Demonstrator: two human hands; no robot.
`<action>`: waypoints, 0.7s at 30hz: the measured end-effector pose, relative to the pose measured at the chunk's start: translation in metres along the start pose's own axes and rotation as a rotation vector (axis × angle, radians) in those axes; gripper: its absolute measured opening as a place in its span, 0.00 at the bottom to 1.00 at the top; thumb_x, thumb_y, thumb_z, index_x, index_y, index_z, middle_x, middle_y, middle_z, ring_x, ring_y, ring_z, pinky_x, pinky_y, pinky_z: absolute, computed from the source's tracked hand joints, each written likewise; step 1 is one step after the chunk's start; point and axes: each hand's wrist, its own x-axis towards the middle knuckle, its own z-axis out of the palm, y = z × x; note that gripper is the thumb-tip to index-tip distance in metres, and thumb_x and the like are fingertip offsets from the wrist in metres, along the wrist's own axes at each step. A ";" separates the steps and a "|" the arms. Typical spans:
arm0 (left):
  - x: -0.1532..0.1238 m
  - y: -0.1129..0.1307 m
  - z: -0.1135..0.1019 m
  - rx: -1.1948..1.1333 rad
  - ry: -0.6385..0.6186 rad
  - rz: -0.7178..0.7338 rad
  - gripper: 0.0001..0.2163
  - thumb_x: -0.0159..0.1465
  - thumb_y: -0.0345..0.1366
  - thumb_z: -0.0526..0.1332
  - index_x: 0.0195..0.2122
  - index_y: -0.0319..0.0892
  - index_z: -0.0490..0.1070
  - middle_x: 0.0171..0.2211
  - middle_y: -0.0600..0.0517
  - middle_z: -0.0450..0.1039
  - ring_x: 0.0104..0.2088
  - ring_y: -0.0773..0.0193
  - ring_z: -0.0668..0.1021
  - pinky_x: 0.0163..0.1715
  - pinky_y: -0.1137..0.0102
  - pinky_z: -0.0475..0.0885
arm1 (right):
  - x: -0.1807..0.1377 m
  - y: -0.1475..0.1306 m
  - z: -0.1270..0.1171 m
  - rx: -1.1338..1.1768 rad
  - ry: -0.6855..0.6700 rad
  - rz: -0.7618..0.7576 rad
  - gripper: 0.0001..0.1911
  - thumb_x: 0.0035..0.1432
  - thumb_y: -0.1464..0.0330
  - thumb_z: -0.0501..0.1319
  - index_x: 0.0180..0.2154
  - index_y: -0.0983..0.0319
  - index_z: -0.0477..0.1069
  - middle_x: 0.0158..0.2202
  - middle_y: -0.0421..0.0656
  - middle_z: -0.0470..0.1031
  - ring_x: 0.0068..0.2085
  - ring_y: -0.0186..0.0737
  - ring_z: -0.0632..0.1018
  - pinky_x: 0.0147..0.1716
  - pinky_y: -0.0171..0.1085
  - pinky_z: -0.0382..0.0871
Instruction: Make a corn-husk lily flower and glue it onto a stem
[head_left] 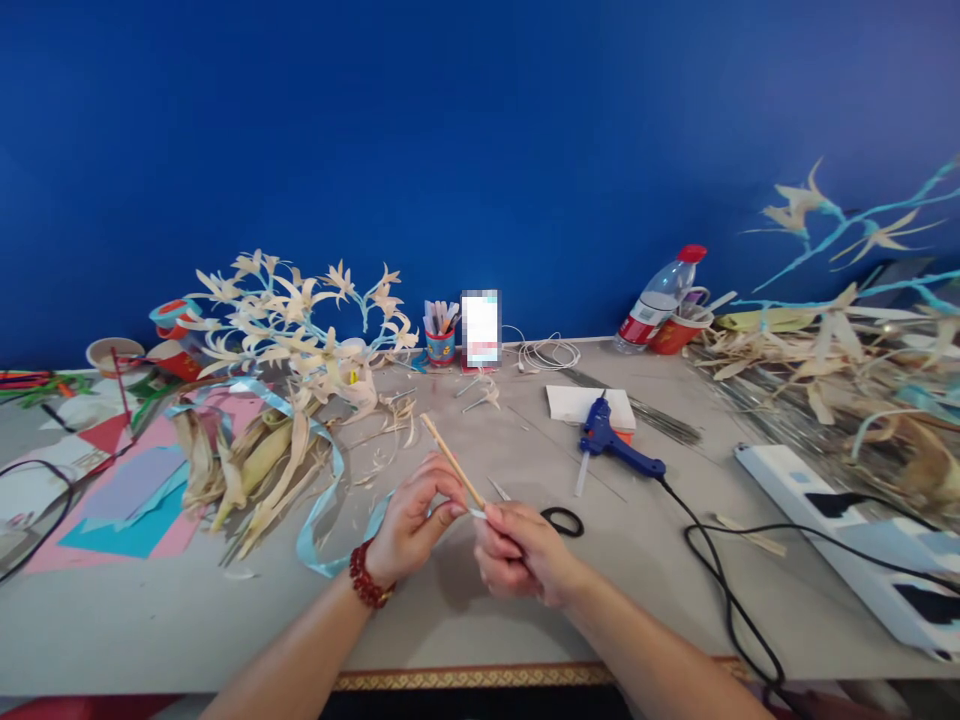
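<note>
A narrow tan strip (452, 461), looking like dried corn husk, slants up and left between my hands. My right hand (525, 550) is closed, pinching its lower end between thumb and finger. My left hand (421, 515), with a red bead bracelet at the wrist, is curled against the strip, thumb and fingertips close to that same end. A small pale bit shows between the fingertips; its kind is unclear. Scissors (562, 521) lie partly hidden behind my right hand. Husk pieces (262, 465) and a light blue ribbon (330, 470) lie to the left.
Husk flowers (300, 300) stand at back left, near a pen cup (440, 335) and lit phone (481, 330). A blue glue gun (615, 440) rests right of centre, its cord running past a power strip (832, 540). A bottle (660, 300) leans behind; wires (667, 420) lie nearby.
</note>
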 end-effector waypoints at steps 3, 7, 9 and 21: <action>0.000 0.002 0.000 -0.040 -0.032 -0.018 0.08 0.65 0.39 0.55 0.36 0.42 0.70 0.36 0.47 0.71 0.43 0.57 0.73 0.50 0.56 0.65 | 0.001 -0.002 0.000 -0.145 0.026 -0.050 0.24 0.63 0.55 0.53 0.19 0.60 0.54 0.12 0.30 0.51 0.13 0.25 0.50 0.13 0.29 0.40; 0.001 0.007 0.001 -0.006 -0.061 0.012 0.11 0.64 0.44 0.55 0.39 0.43 0.69 0.39 0.47 0.71 0.44 0.56 0.72 0.56 0.53 0.59 | 0.001 -0.003 0.003 -0.474 0.147 -0.165 0.25 0.62 0.53 0.53 0.20 0.61 0.55 0.17 0.32 0.52 0.18 0.27 0.54 0.17 0.31 0.46; 0.001 0.008 0.002 0.021 -0.058 0.022 0.07 0.64 0.41 0.57 0.37 0.44 0.69 0.37 0.49 0.71 0.42 0.58 0.73 0.56 0.54 0.60 | 0.000 -0.002 0.003 -0.611 0.164 -0.193 0.25 0.64 0.53 0.50 0.21 0.61 0.57 0.18 0.33 0.53 0.19 0.27 0.55 0.19 0.31 0.50; 0.003 0.005 -0.005 0.019 -0.021 0.044 0.05 0.63 0.36 0.58 0.32 0.43 0.69 0.32 0.50 0.71 0.39 0.59 0.74 0.52 0.54 0.63 | -0.002 -0.005 0.007 -0.203 0.057 -0.094 0.25 0.60 0.53 0.56 0.18 0.60 0.54 0.12 0.31 0.51 0.13 0.26 0.51 0.14 0.30 0.39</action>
